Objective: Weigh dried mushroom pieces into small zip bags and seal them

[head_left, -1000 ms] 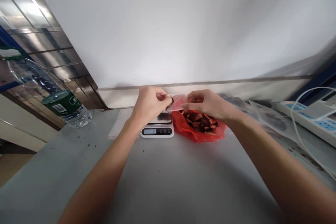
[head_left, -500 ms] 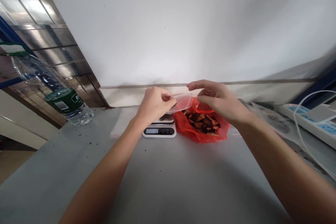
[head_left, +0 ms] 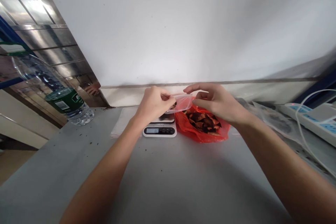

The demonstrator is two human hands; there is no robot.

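Just above a white kitchen scale (head_left: 160, 131) with a lit display, my left hand (head_left: 156, 104) pinches a small clear plastic bag (head_left: 183, 103). Something dark shows at the fingertips of that hand. My right hand (head_left: 214, 100) hovers at the bag's right end, thumb and fingers apart, holding nothing visible. Below it lies an open red plastic bag (head_left: 201, 133) filled with brown, dried, curled pieces (head_left: 206, 121). The scale's top plate is partly hidden by my left hand and the clear bag.
White sheets or flat bags (head_left: 121, 122) lie left of the scale. A large water bottle (head_left: 67, 101) stands at the left. At the right are clear bags (head_left: 275, 119), a power strip (head_left: 312, 117) and a white cable (head_left: 298, 126). A wall rises behind.
My right hand has moved slightly left, closer to the clear bag's end. The scale's display reading has changed. A reflected hand now shows in the metal surface at the left.
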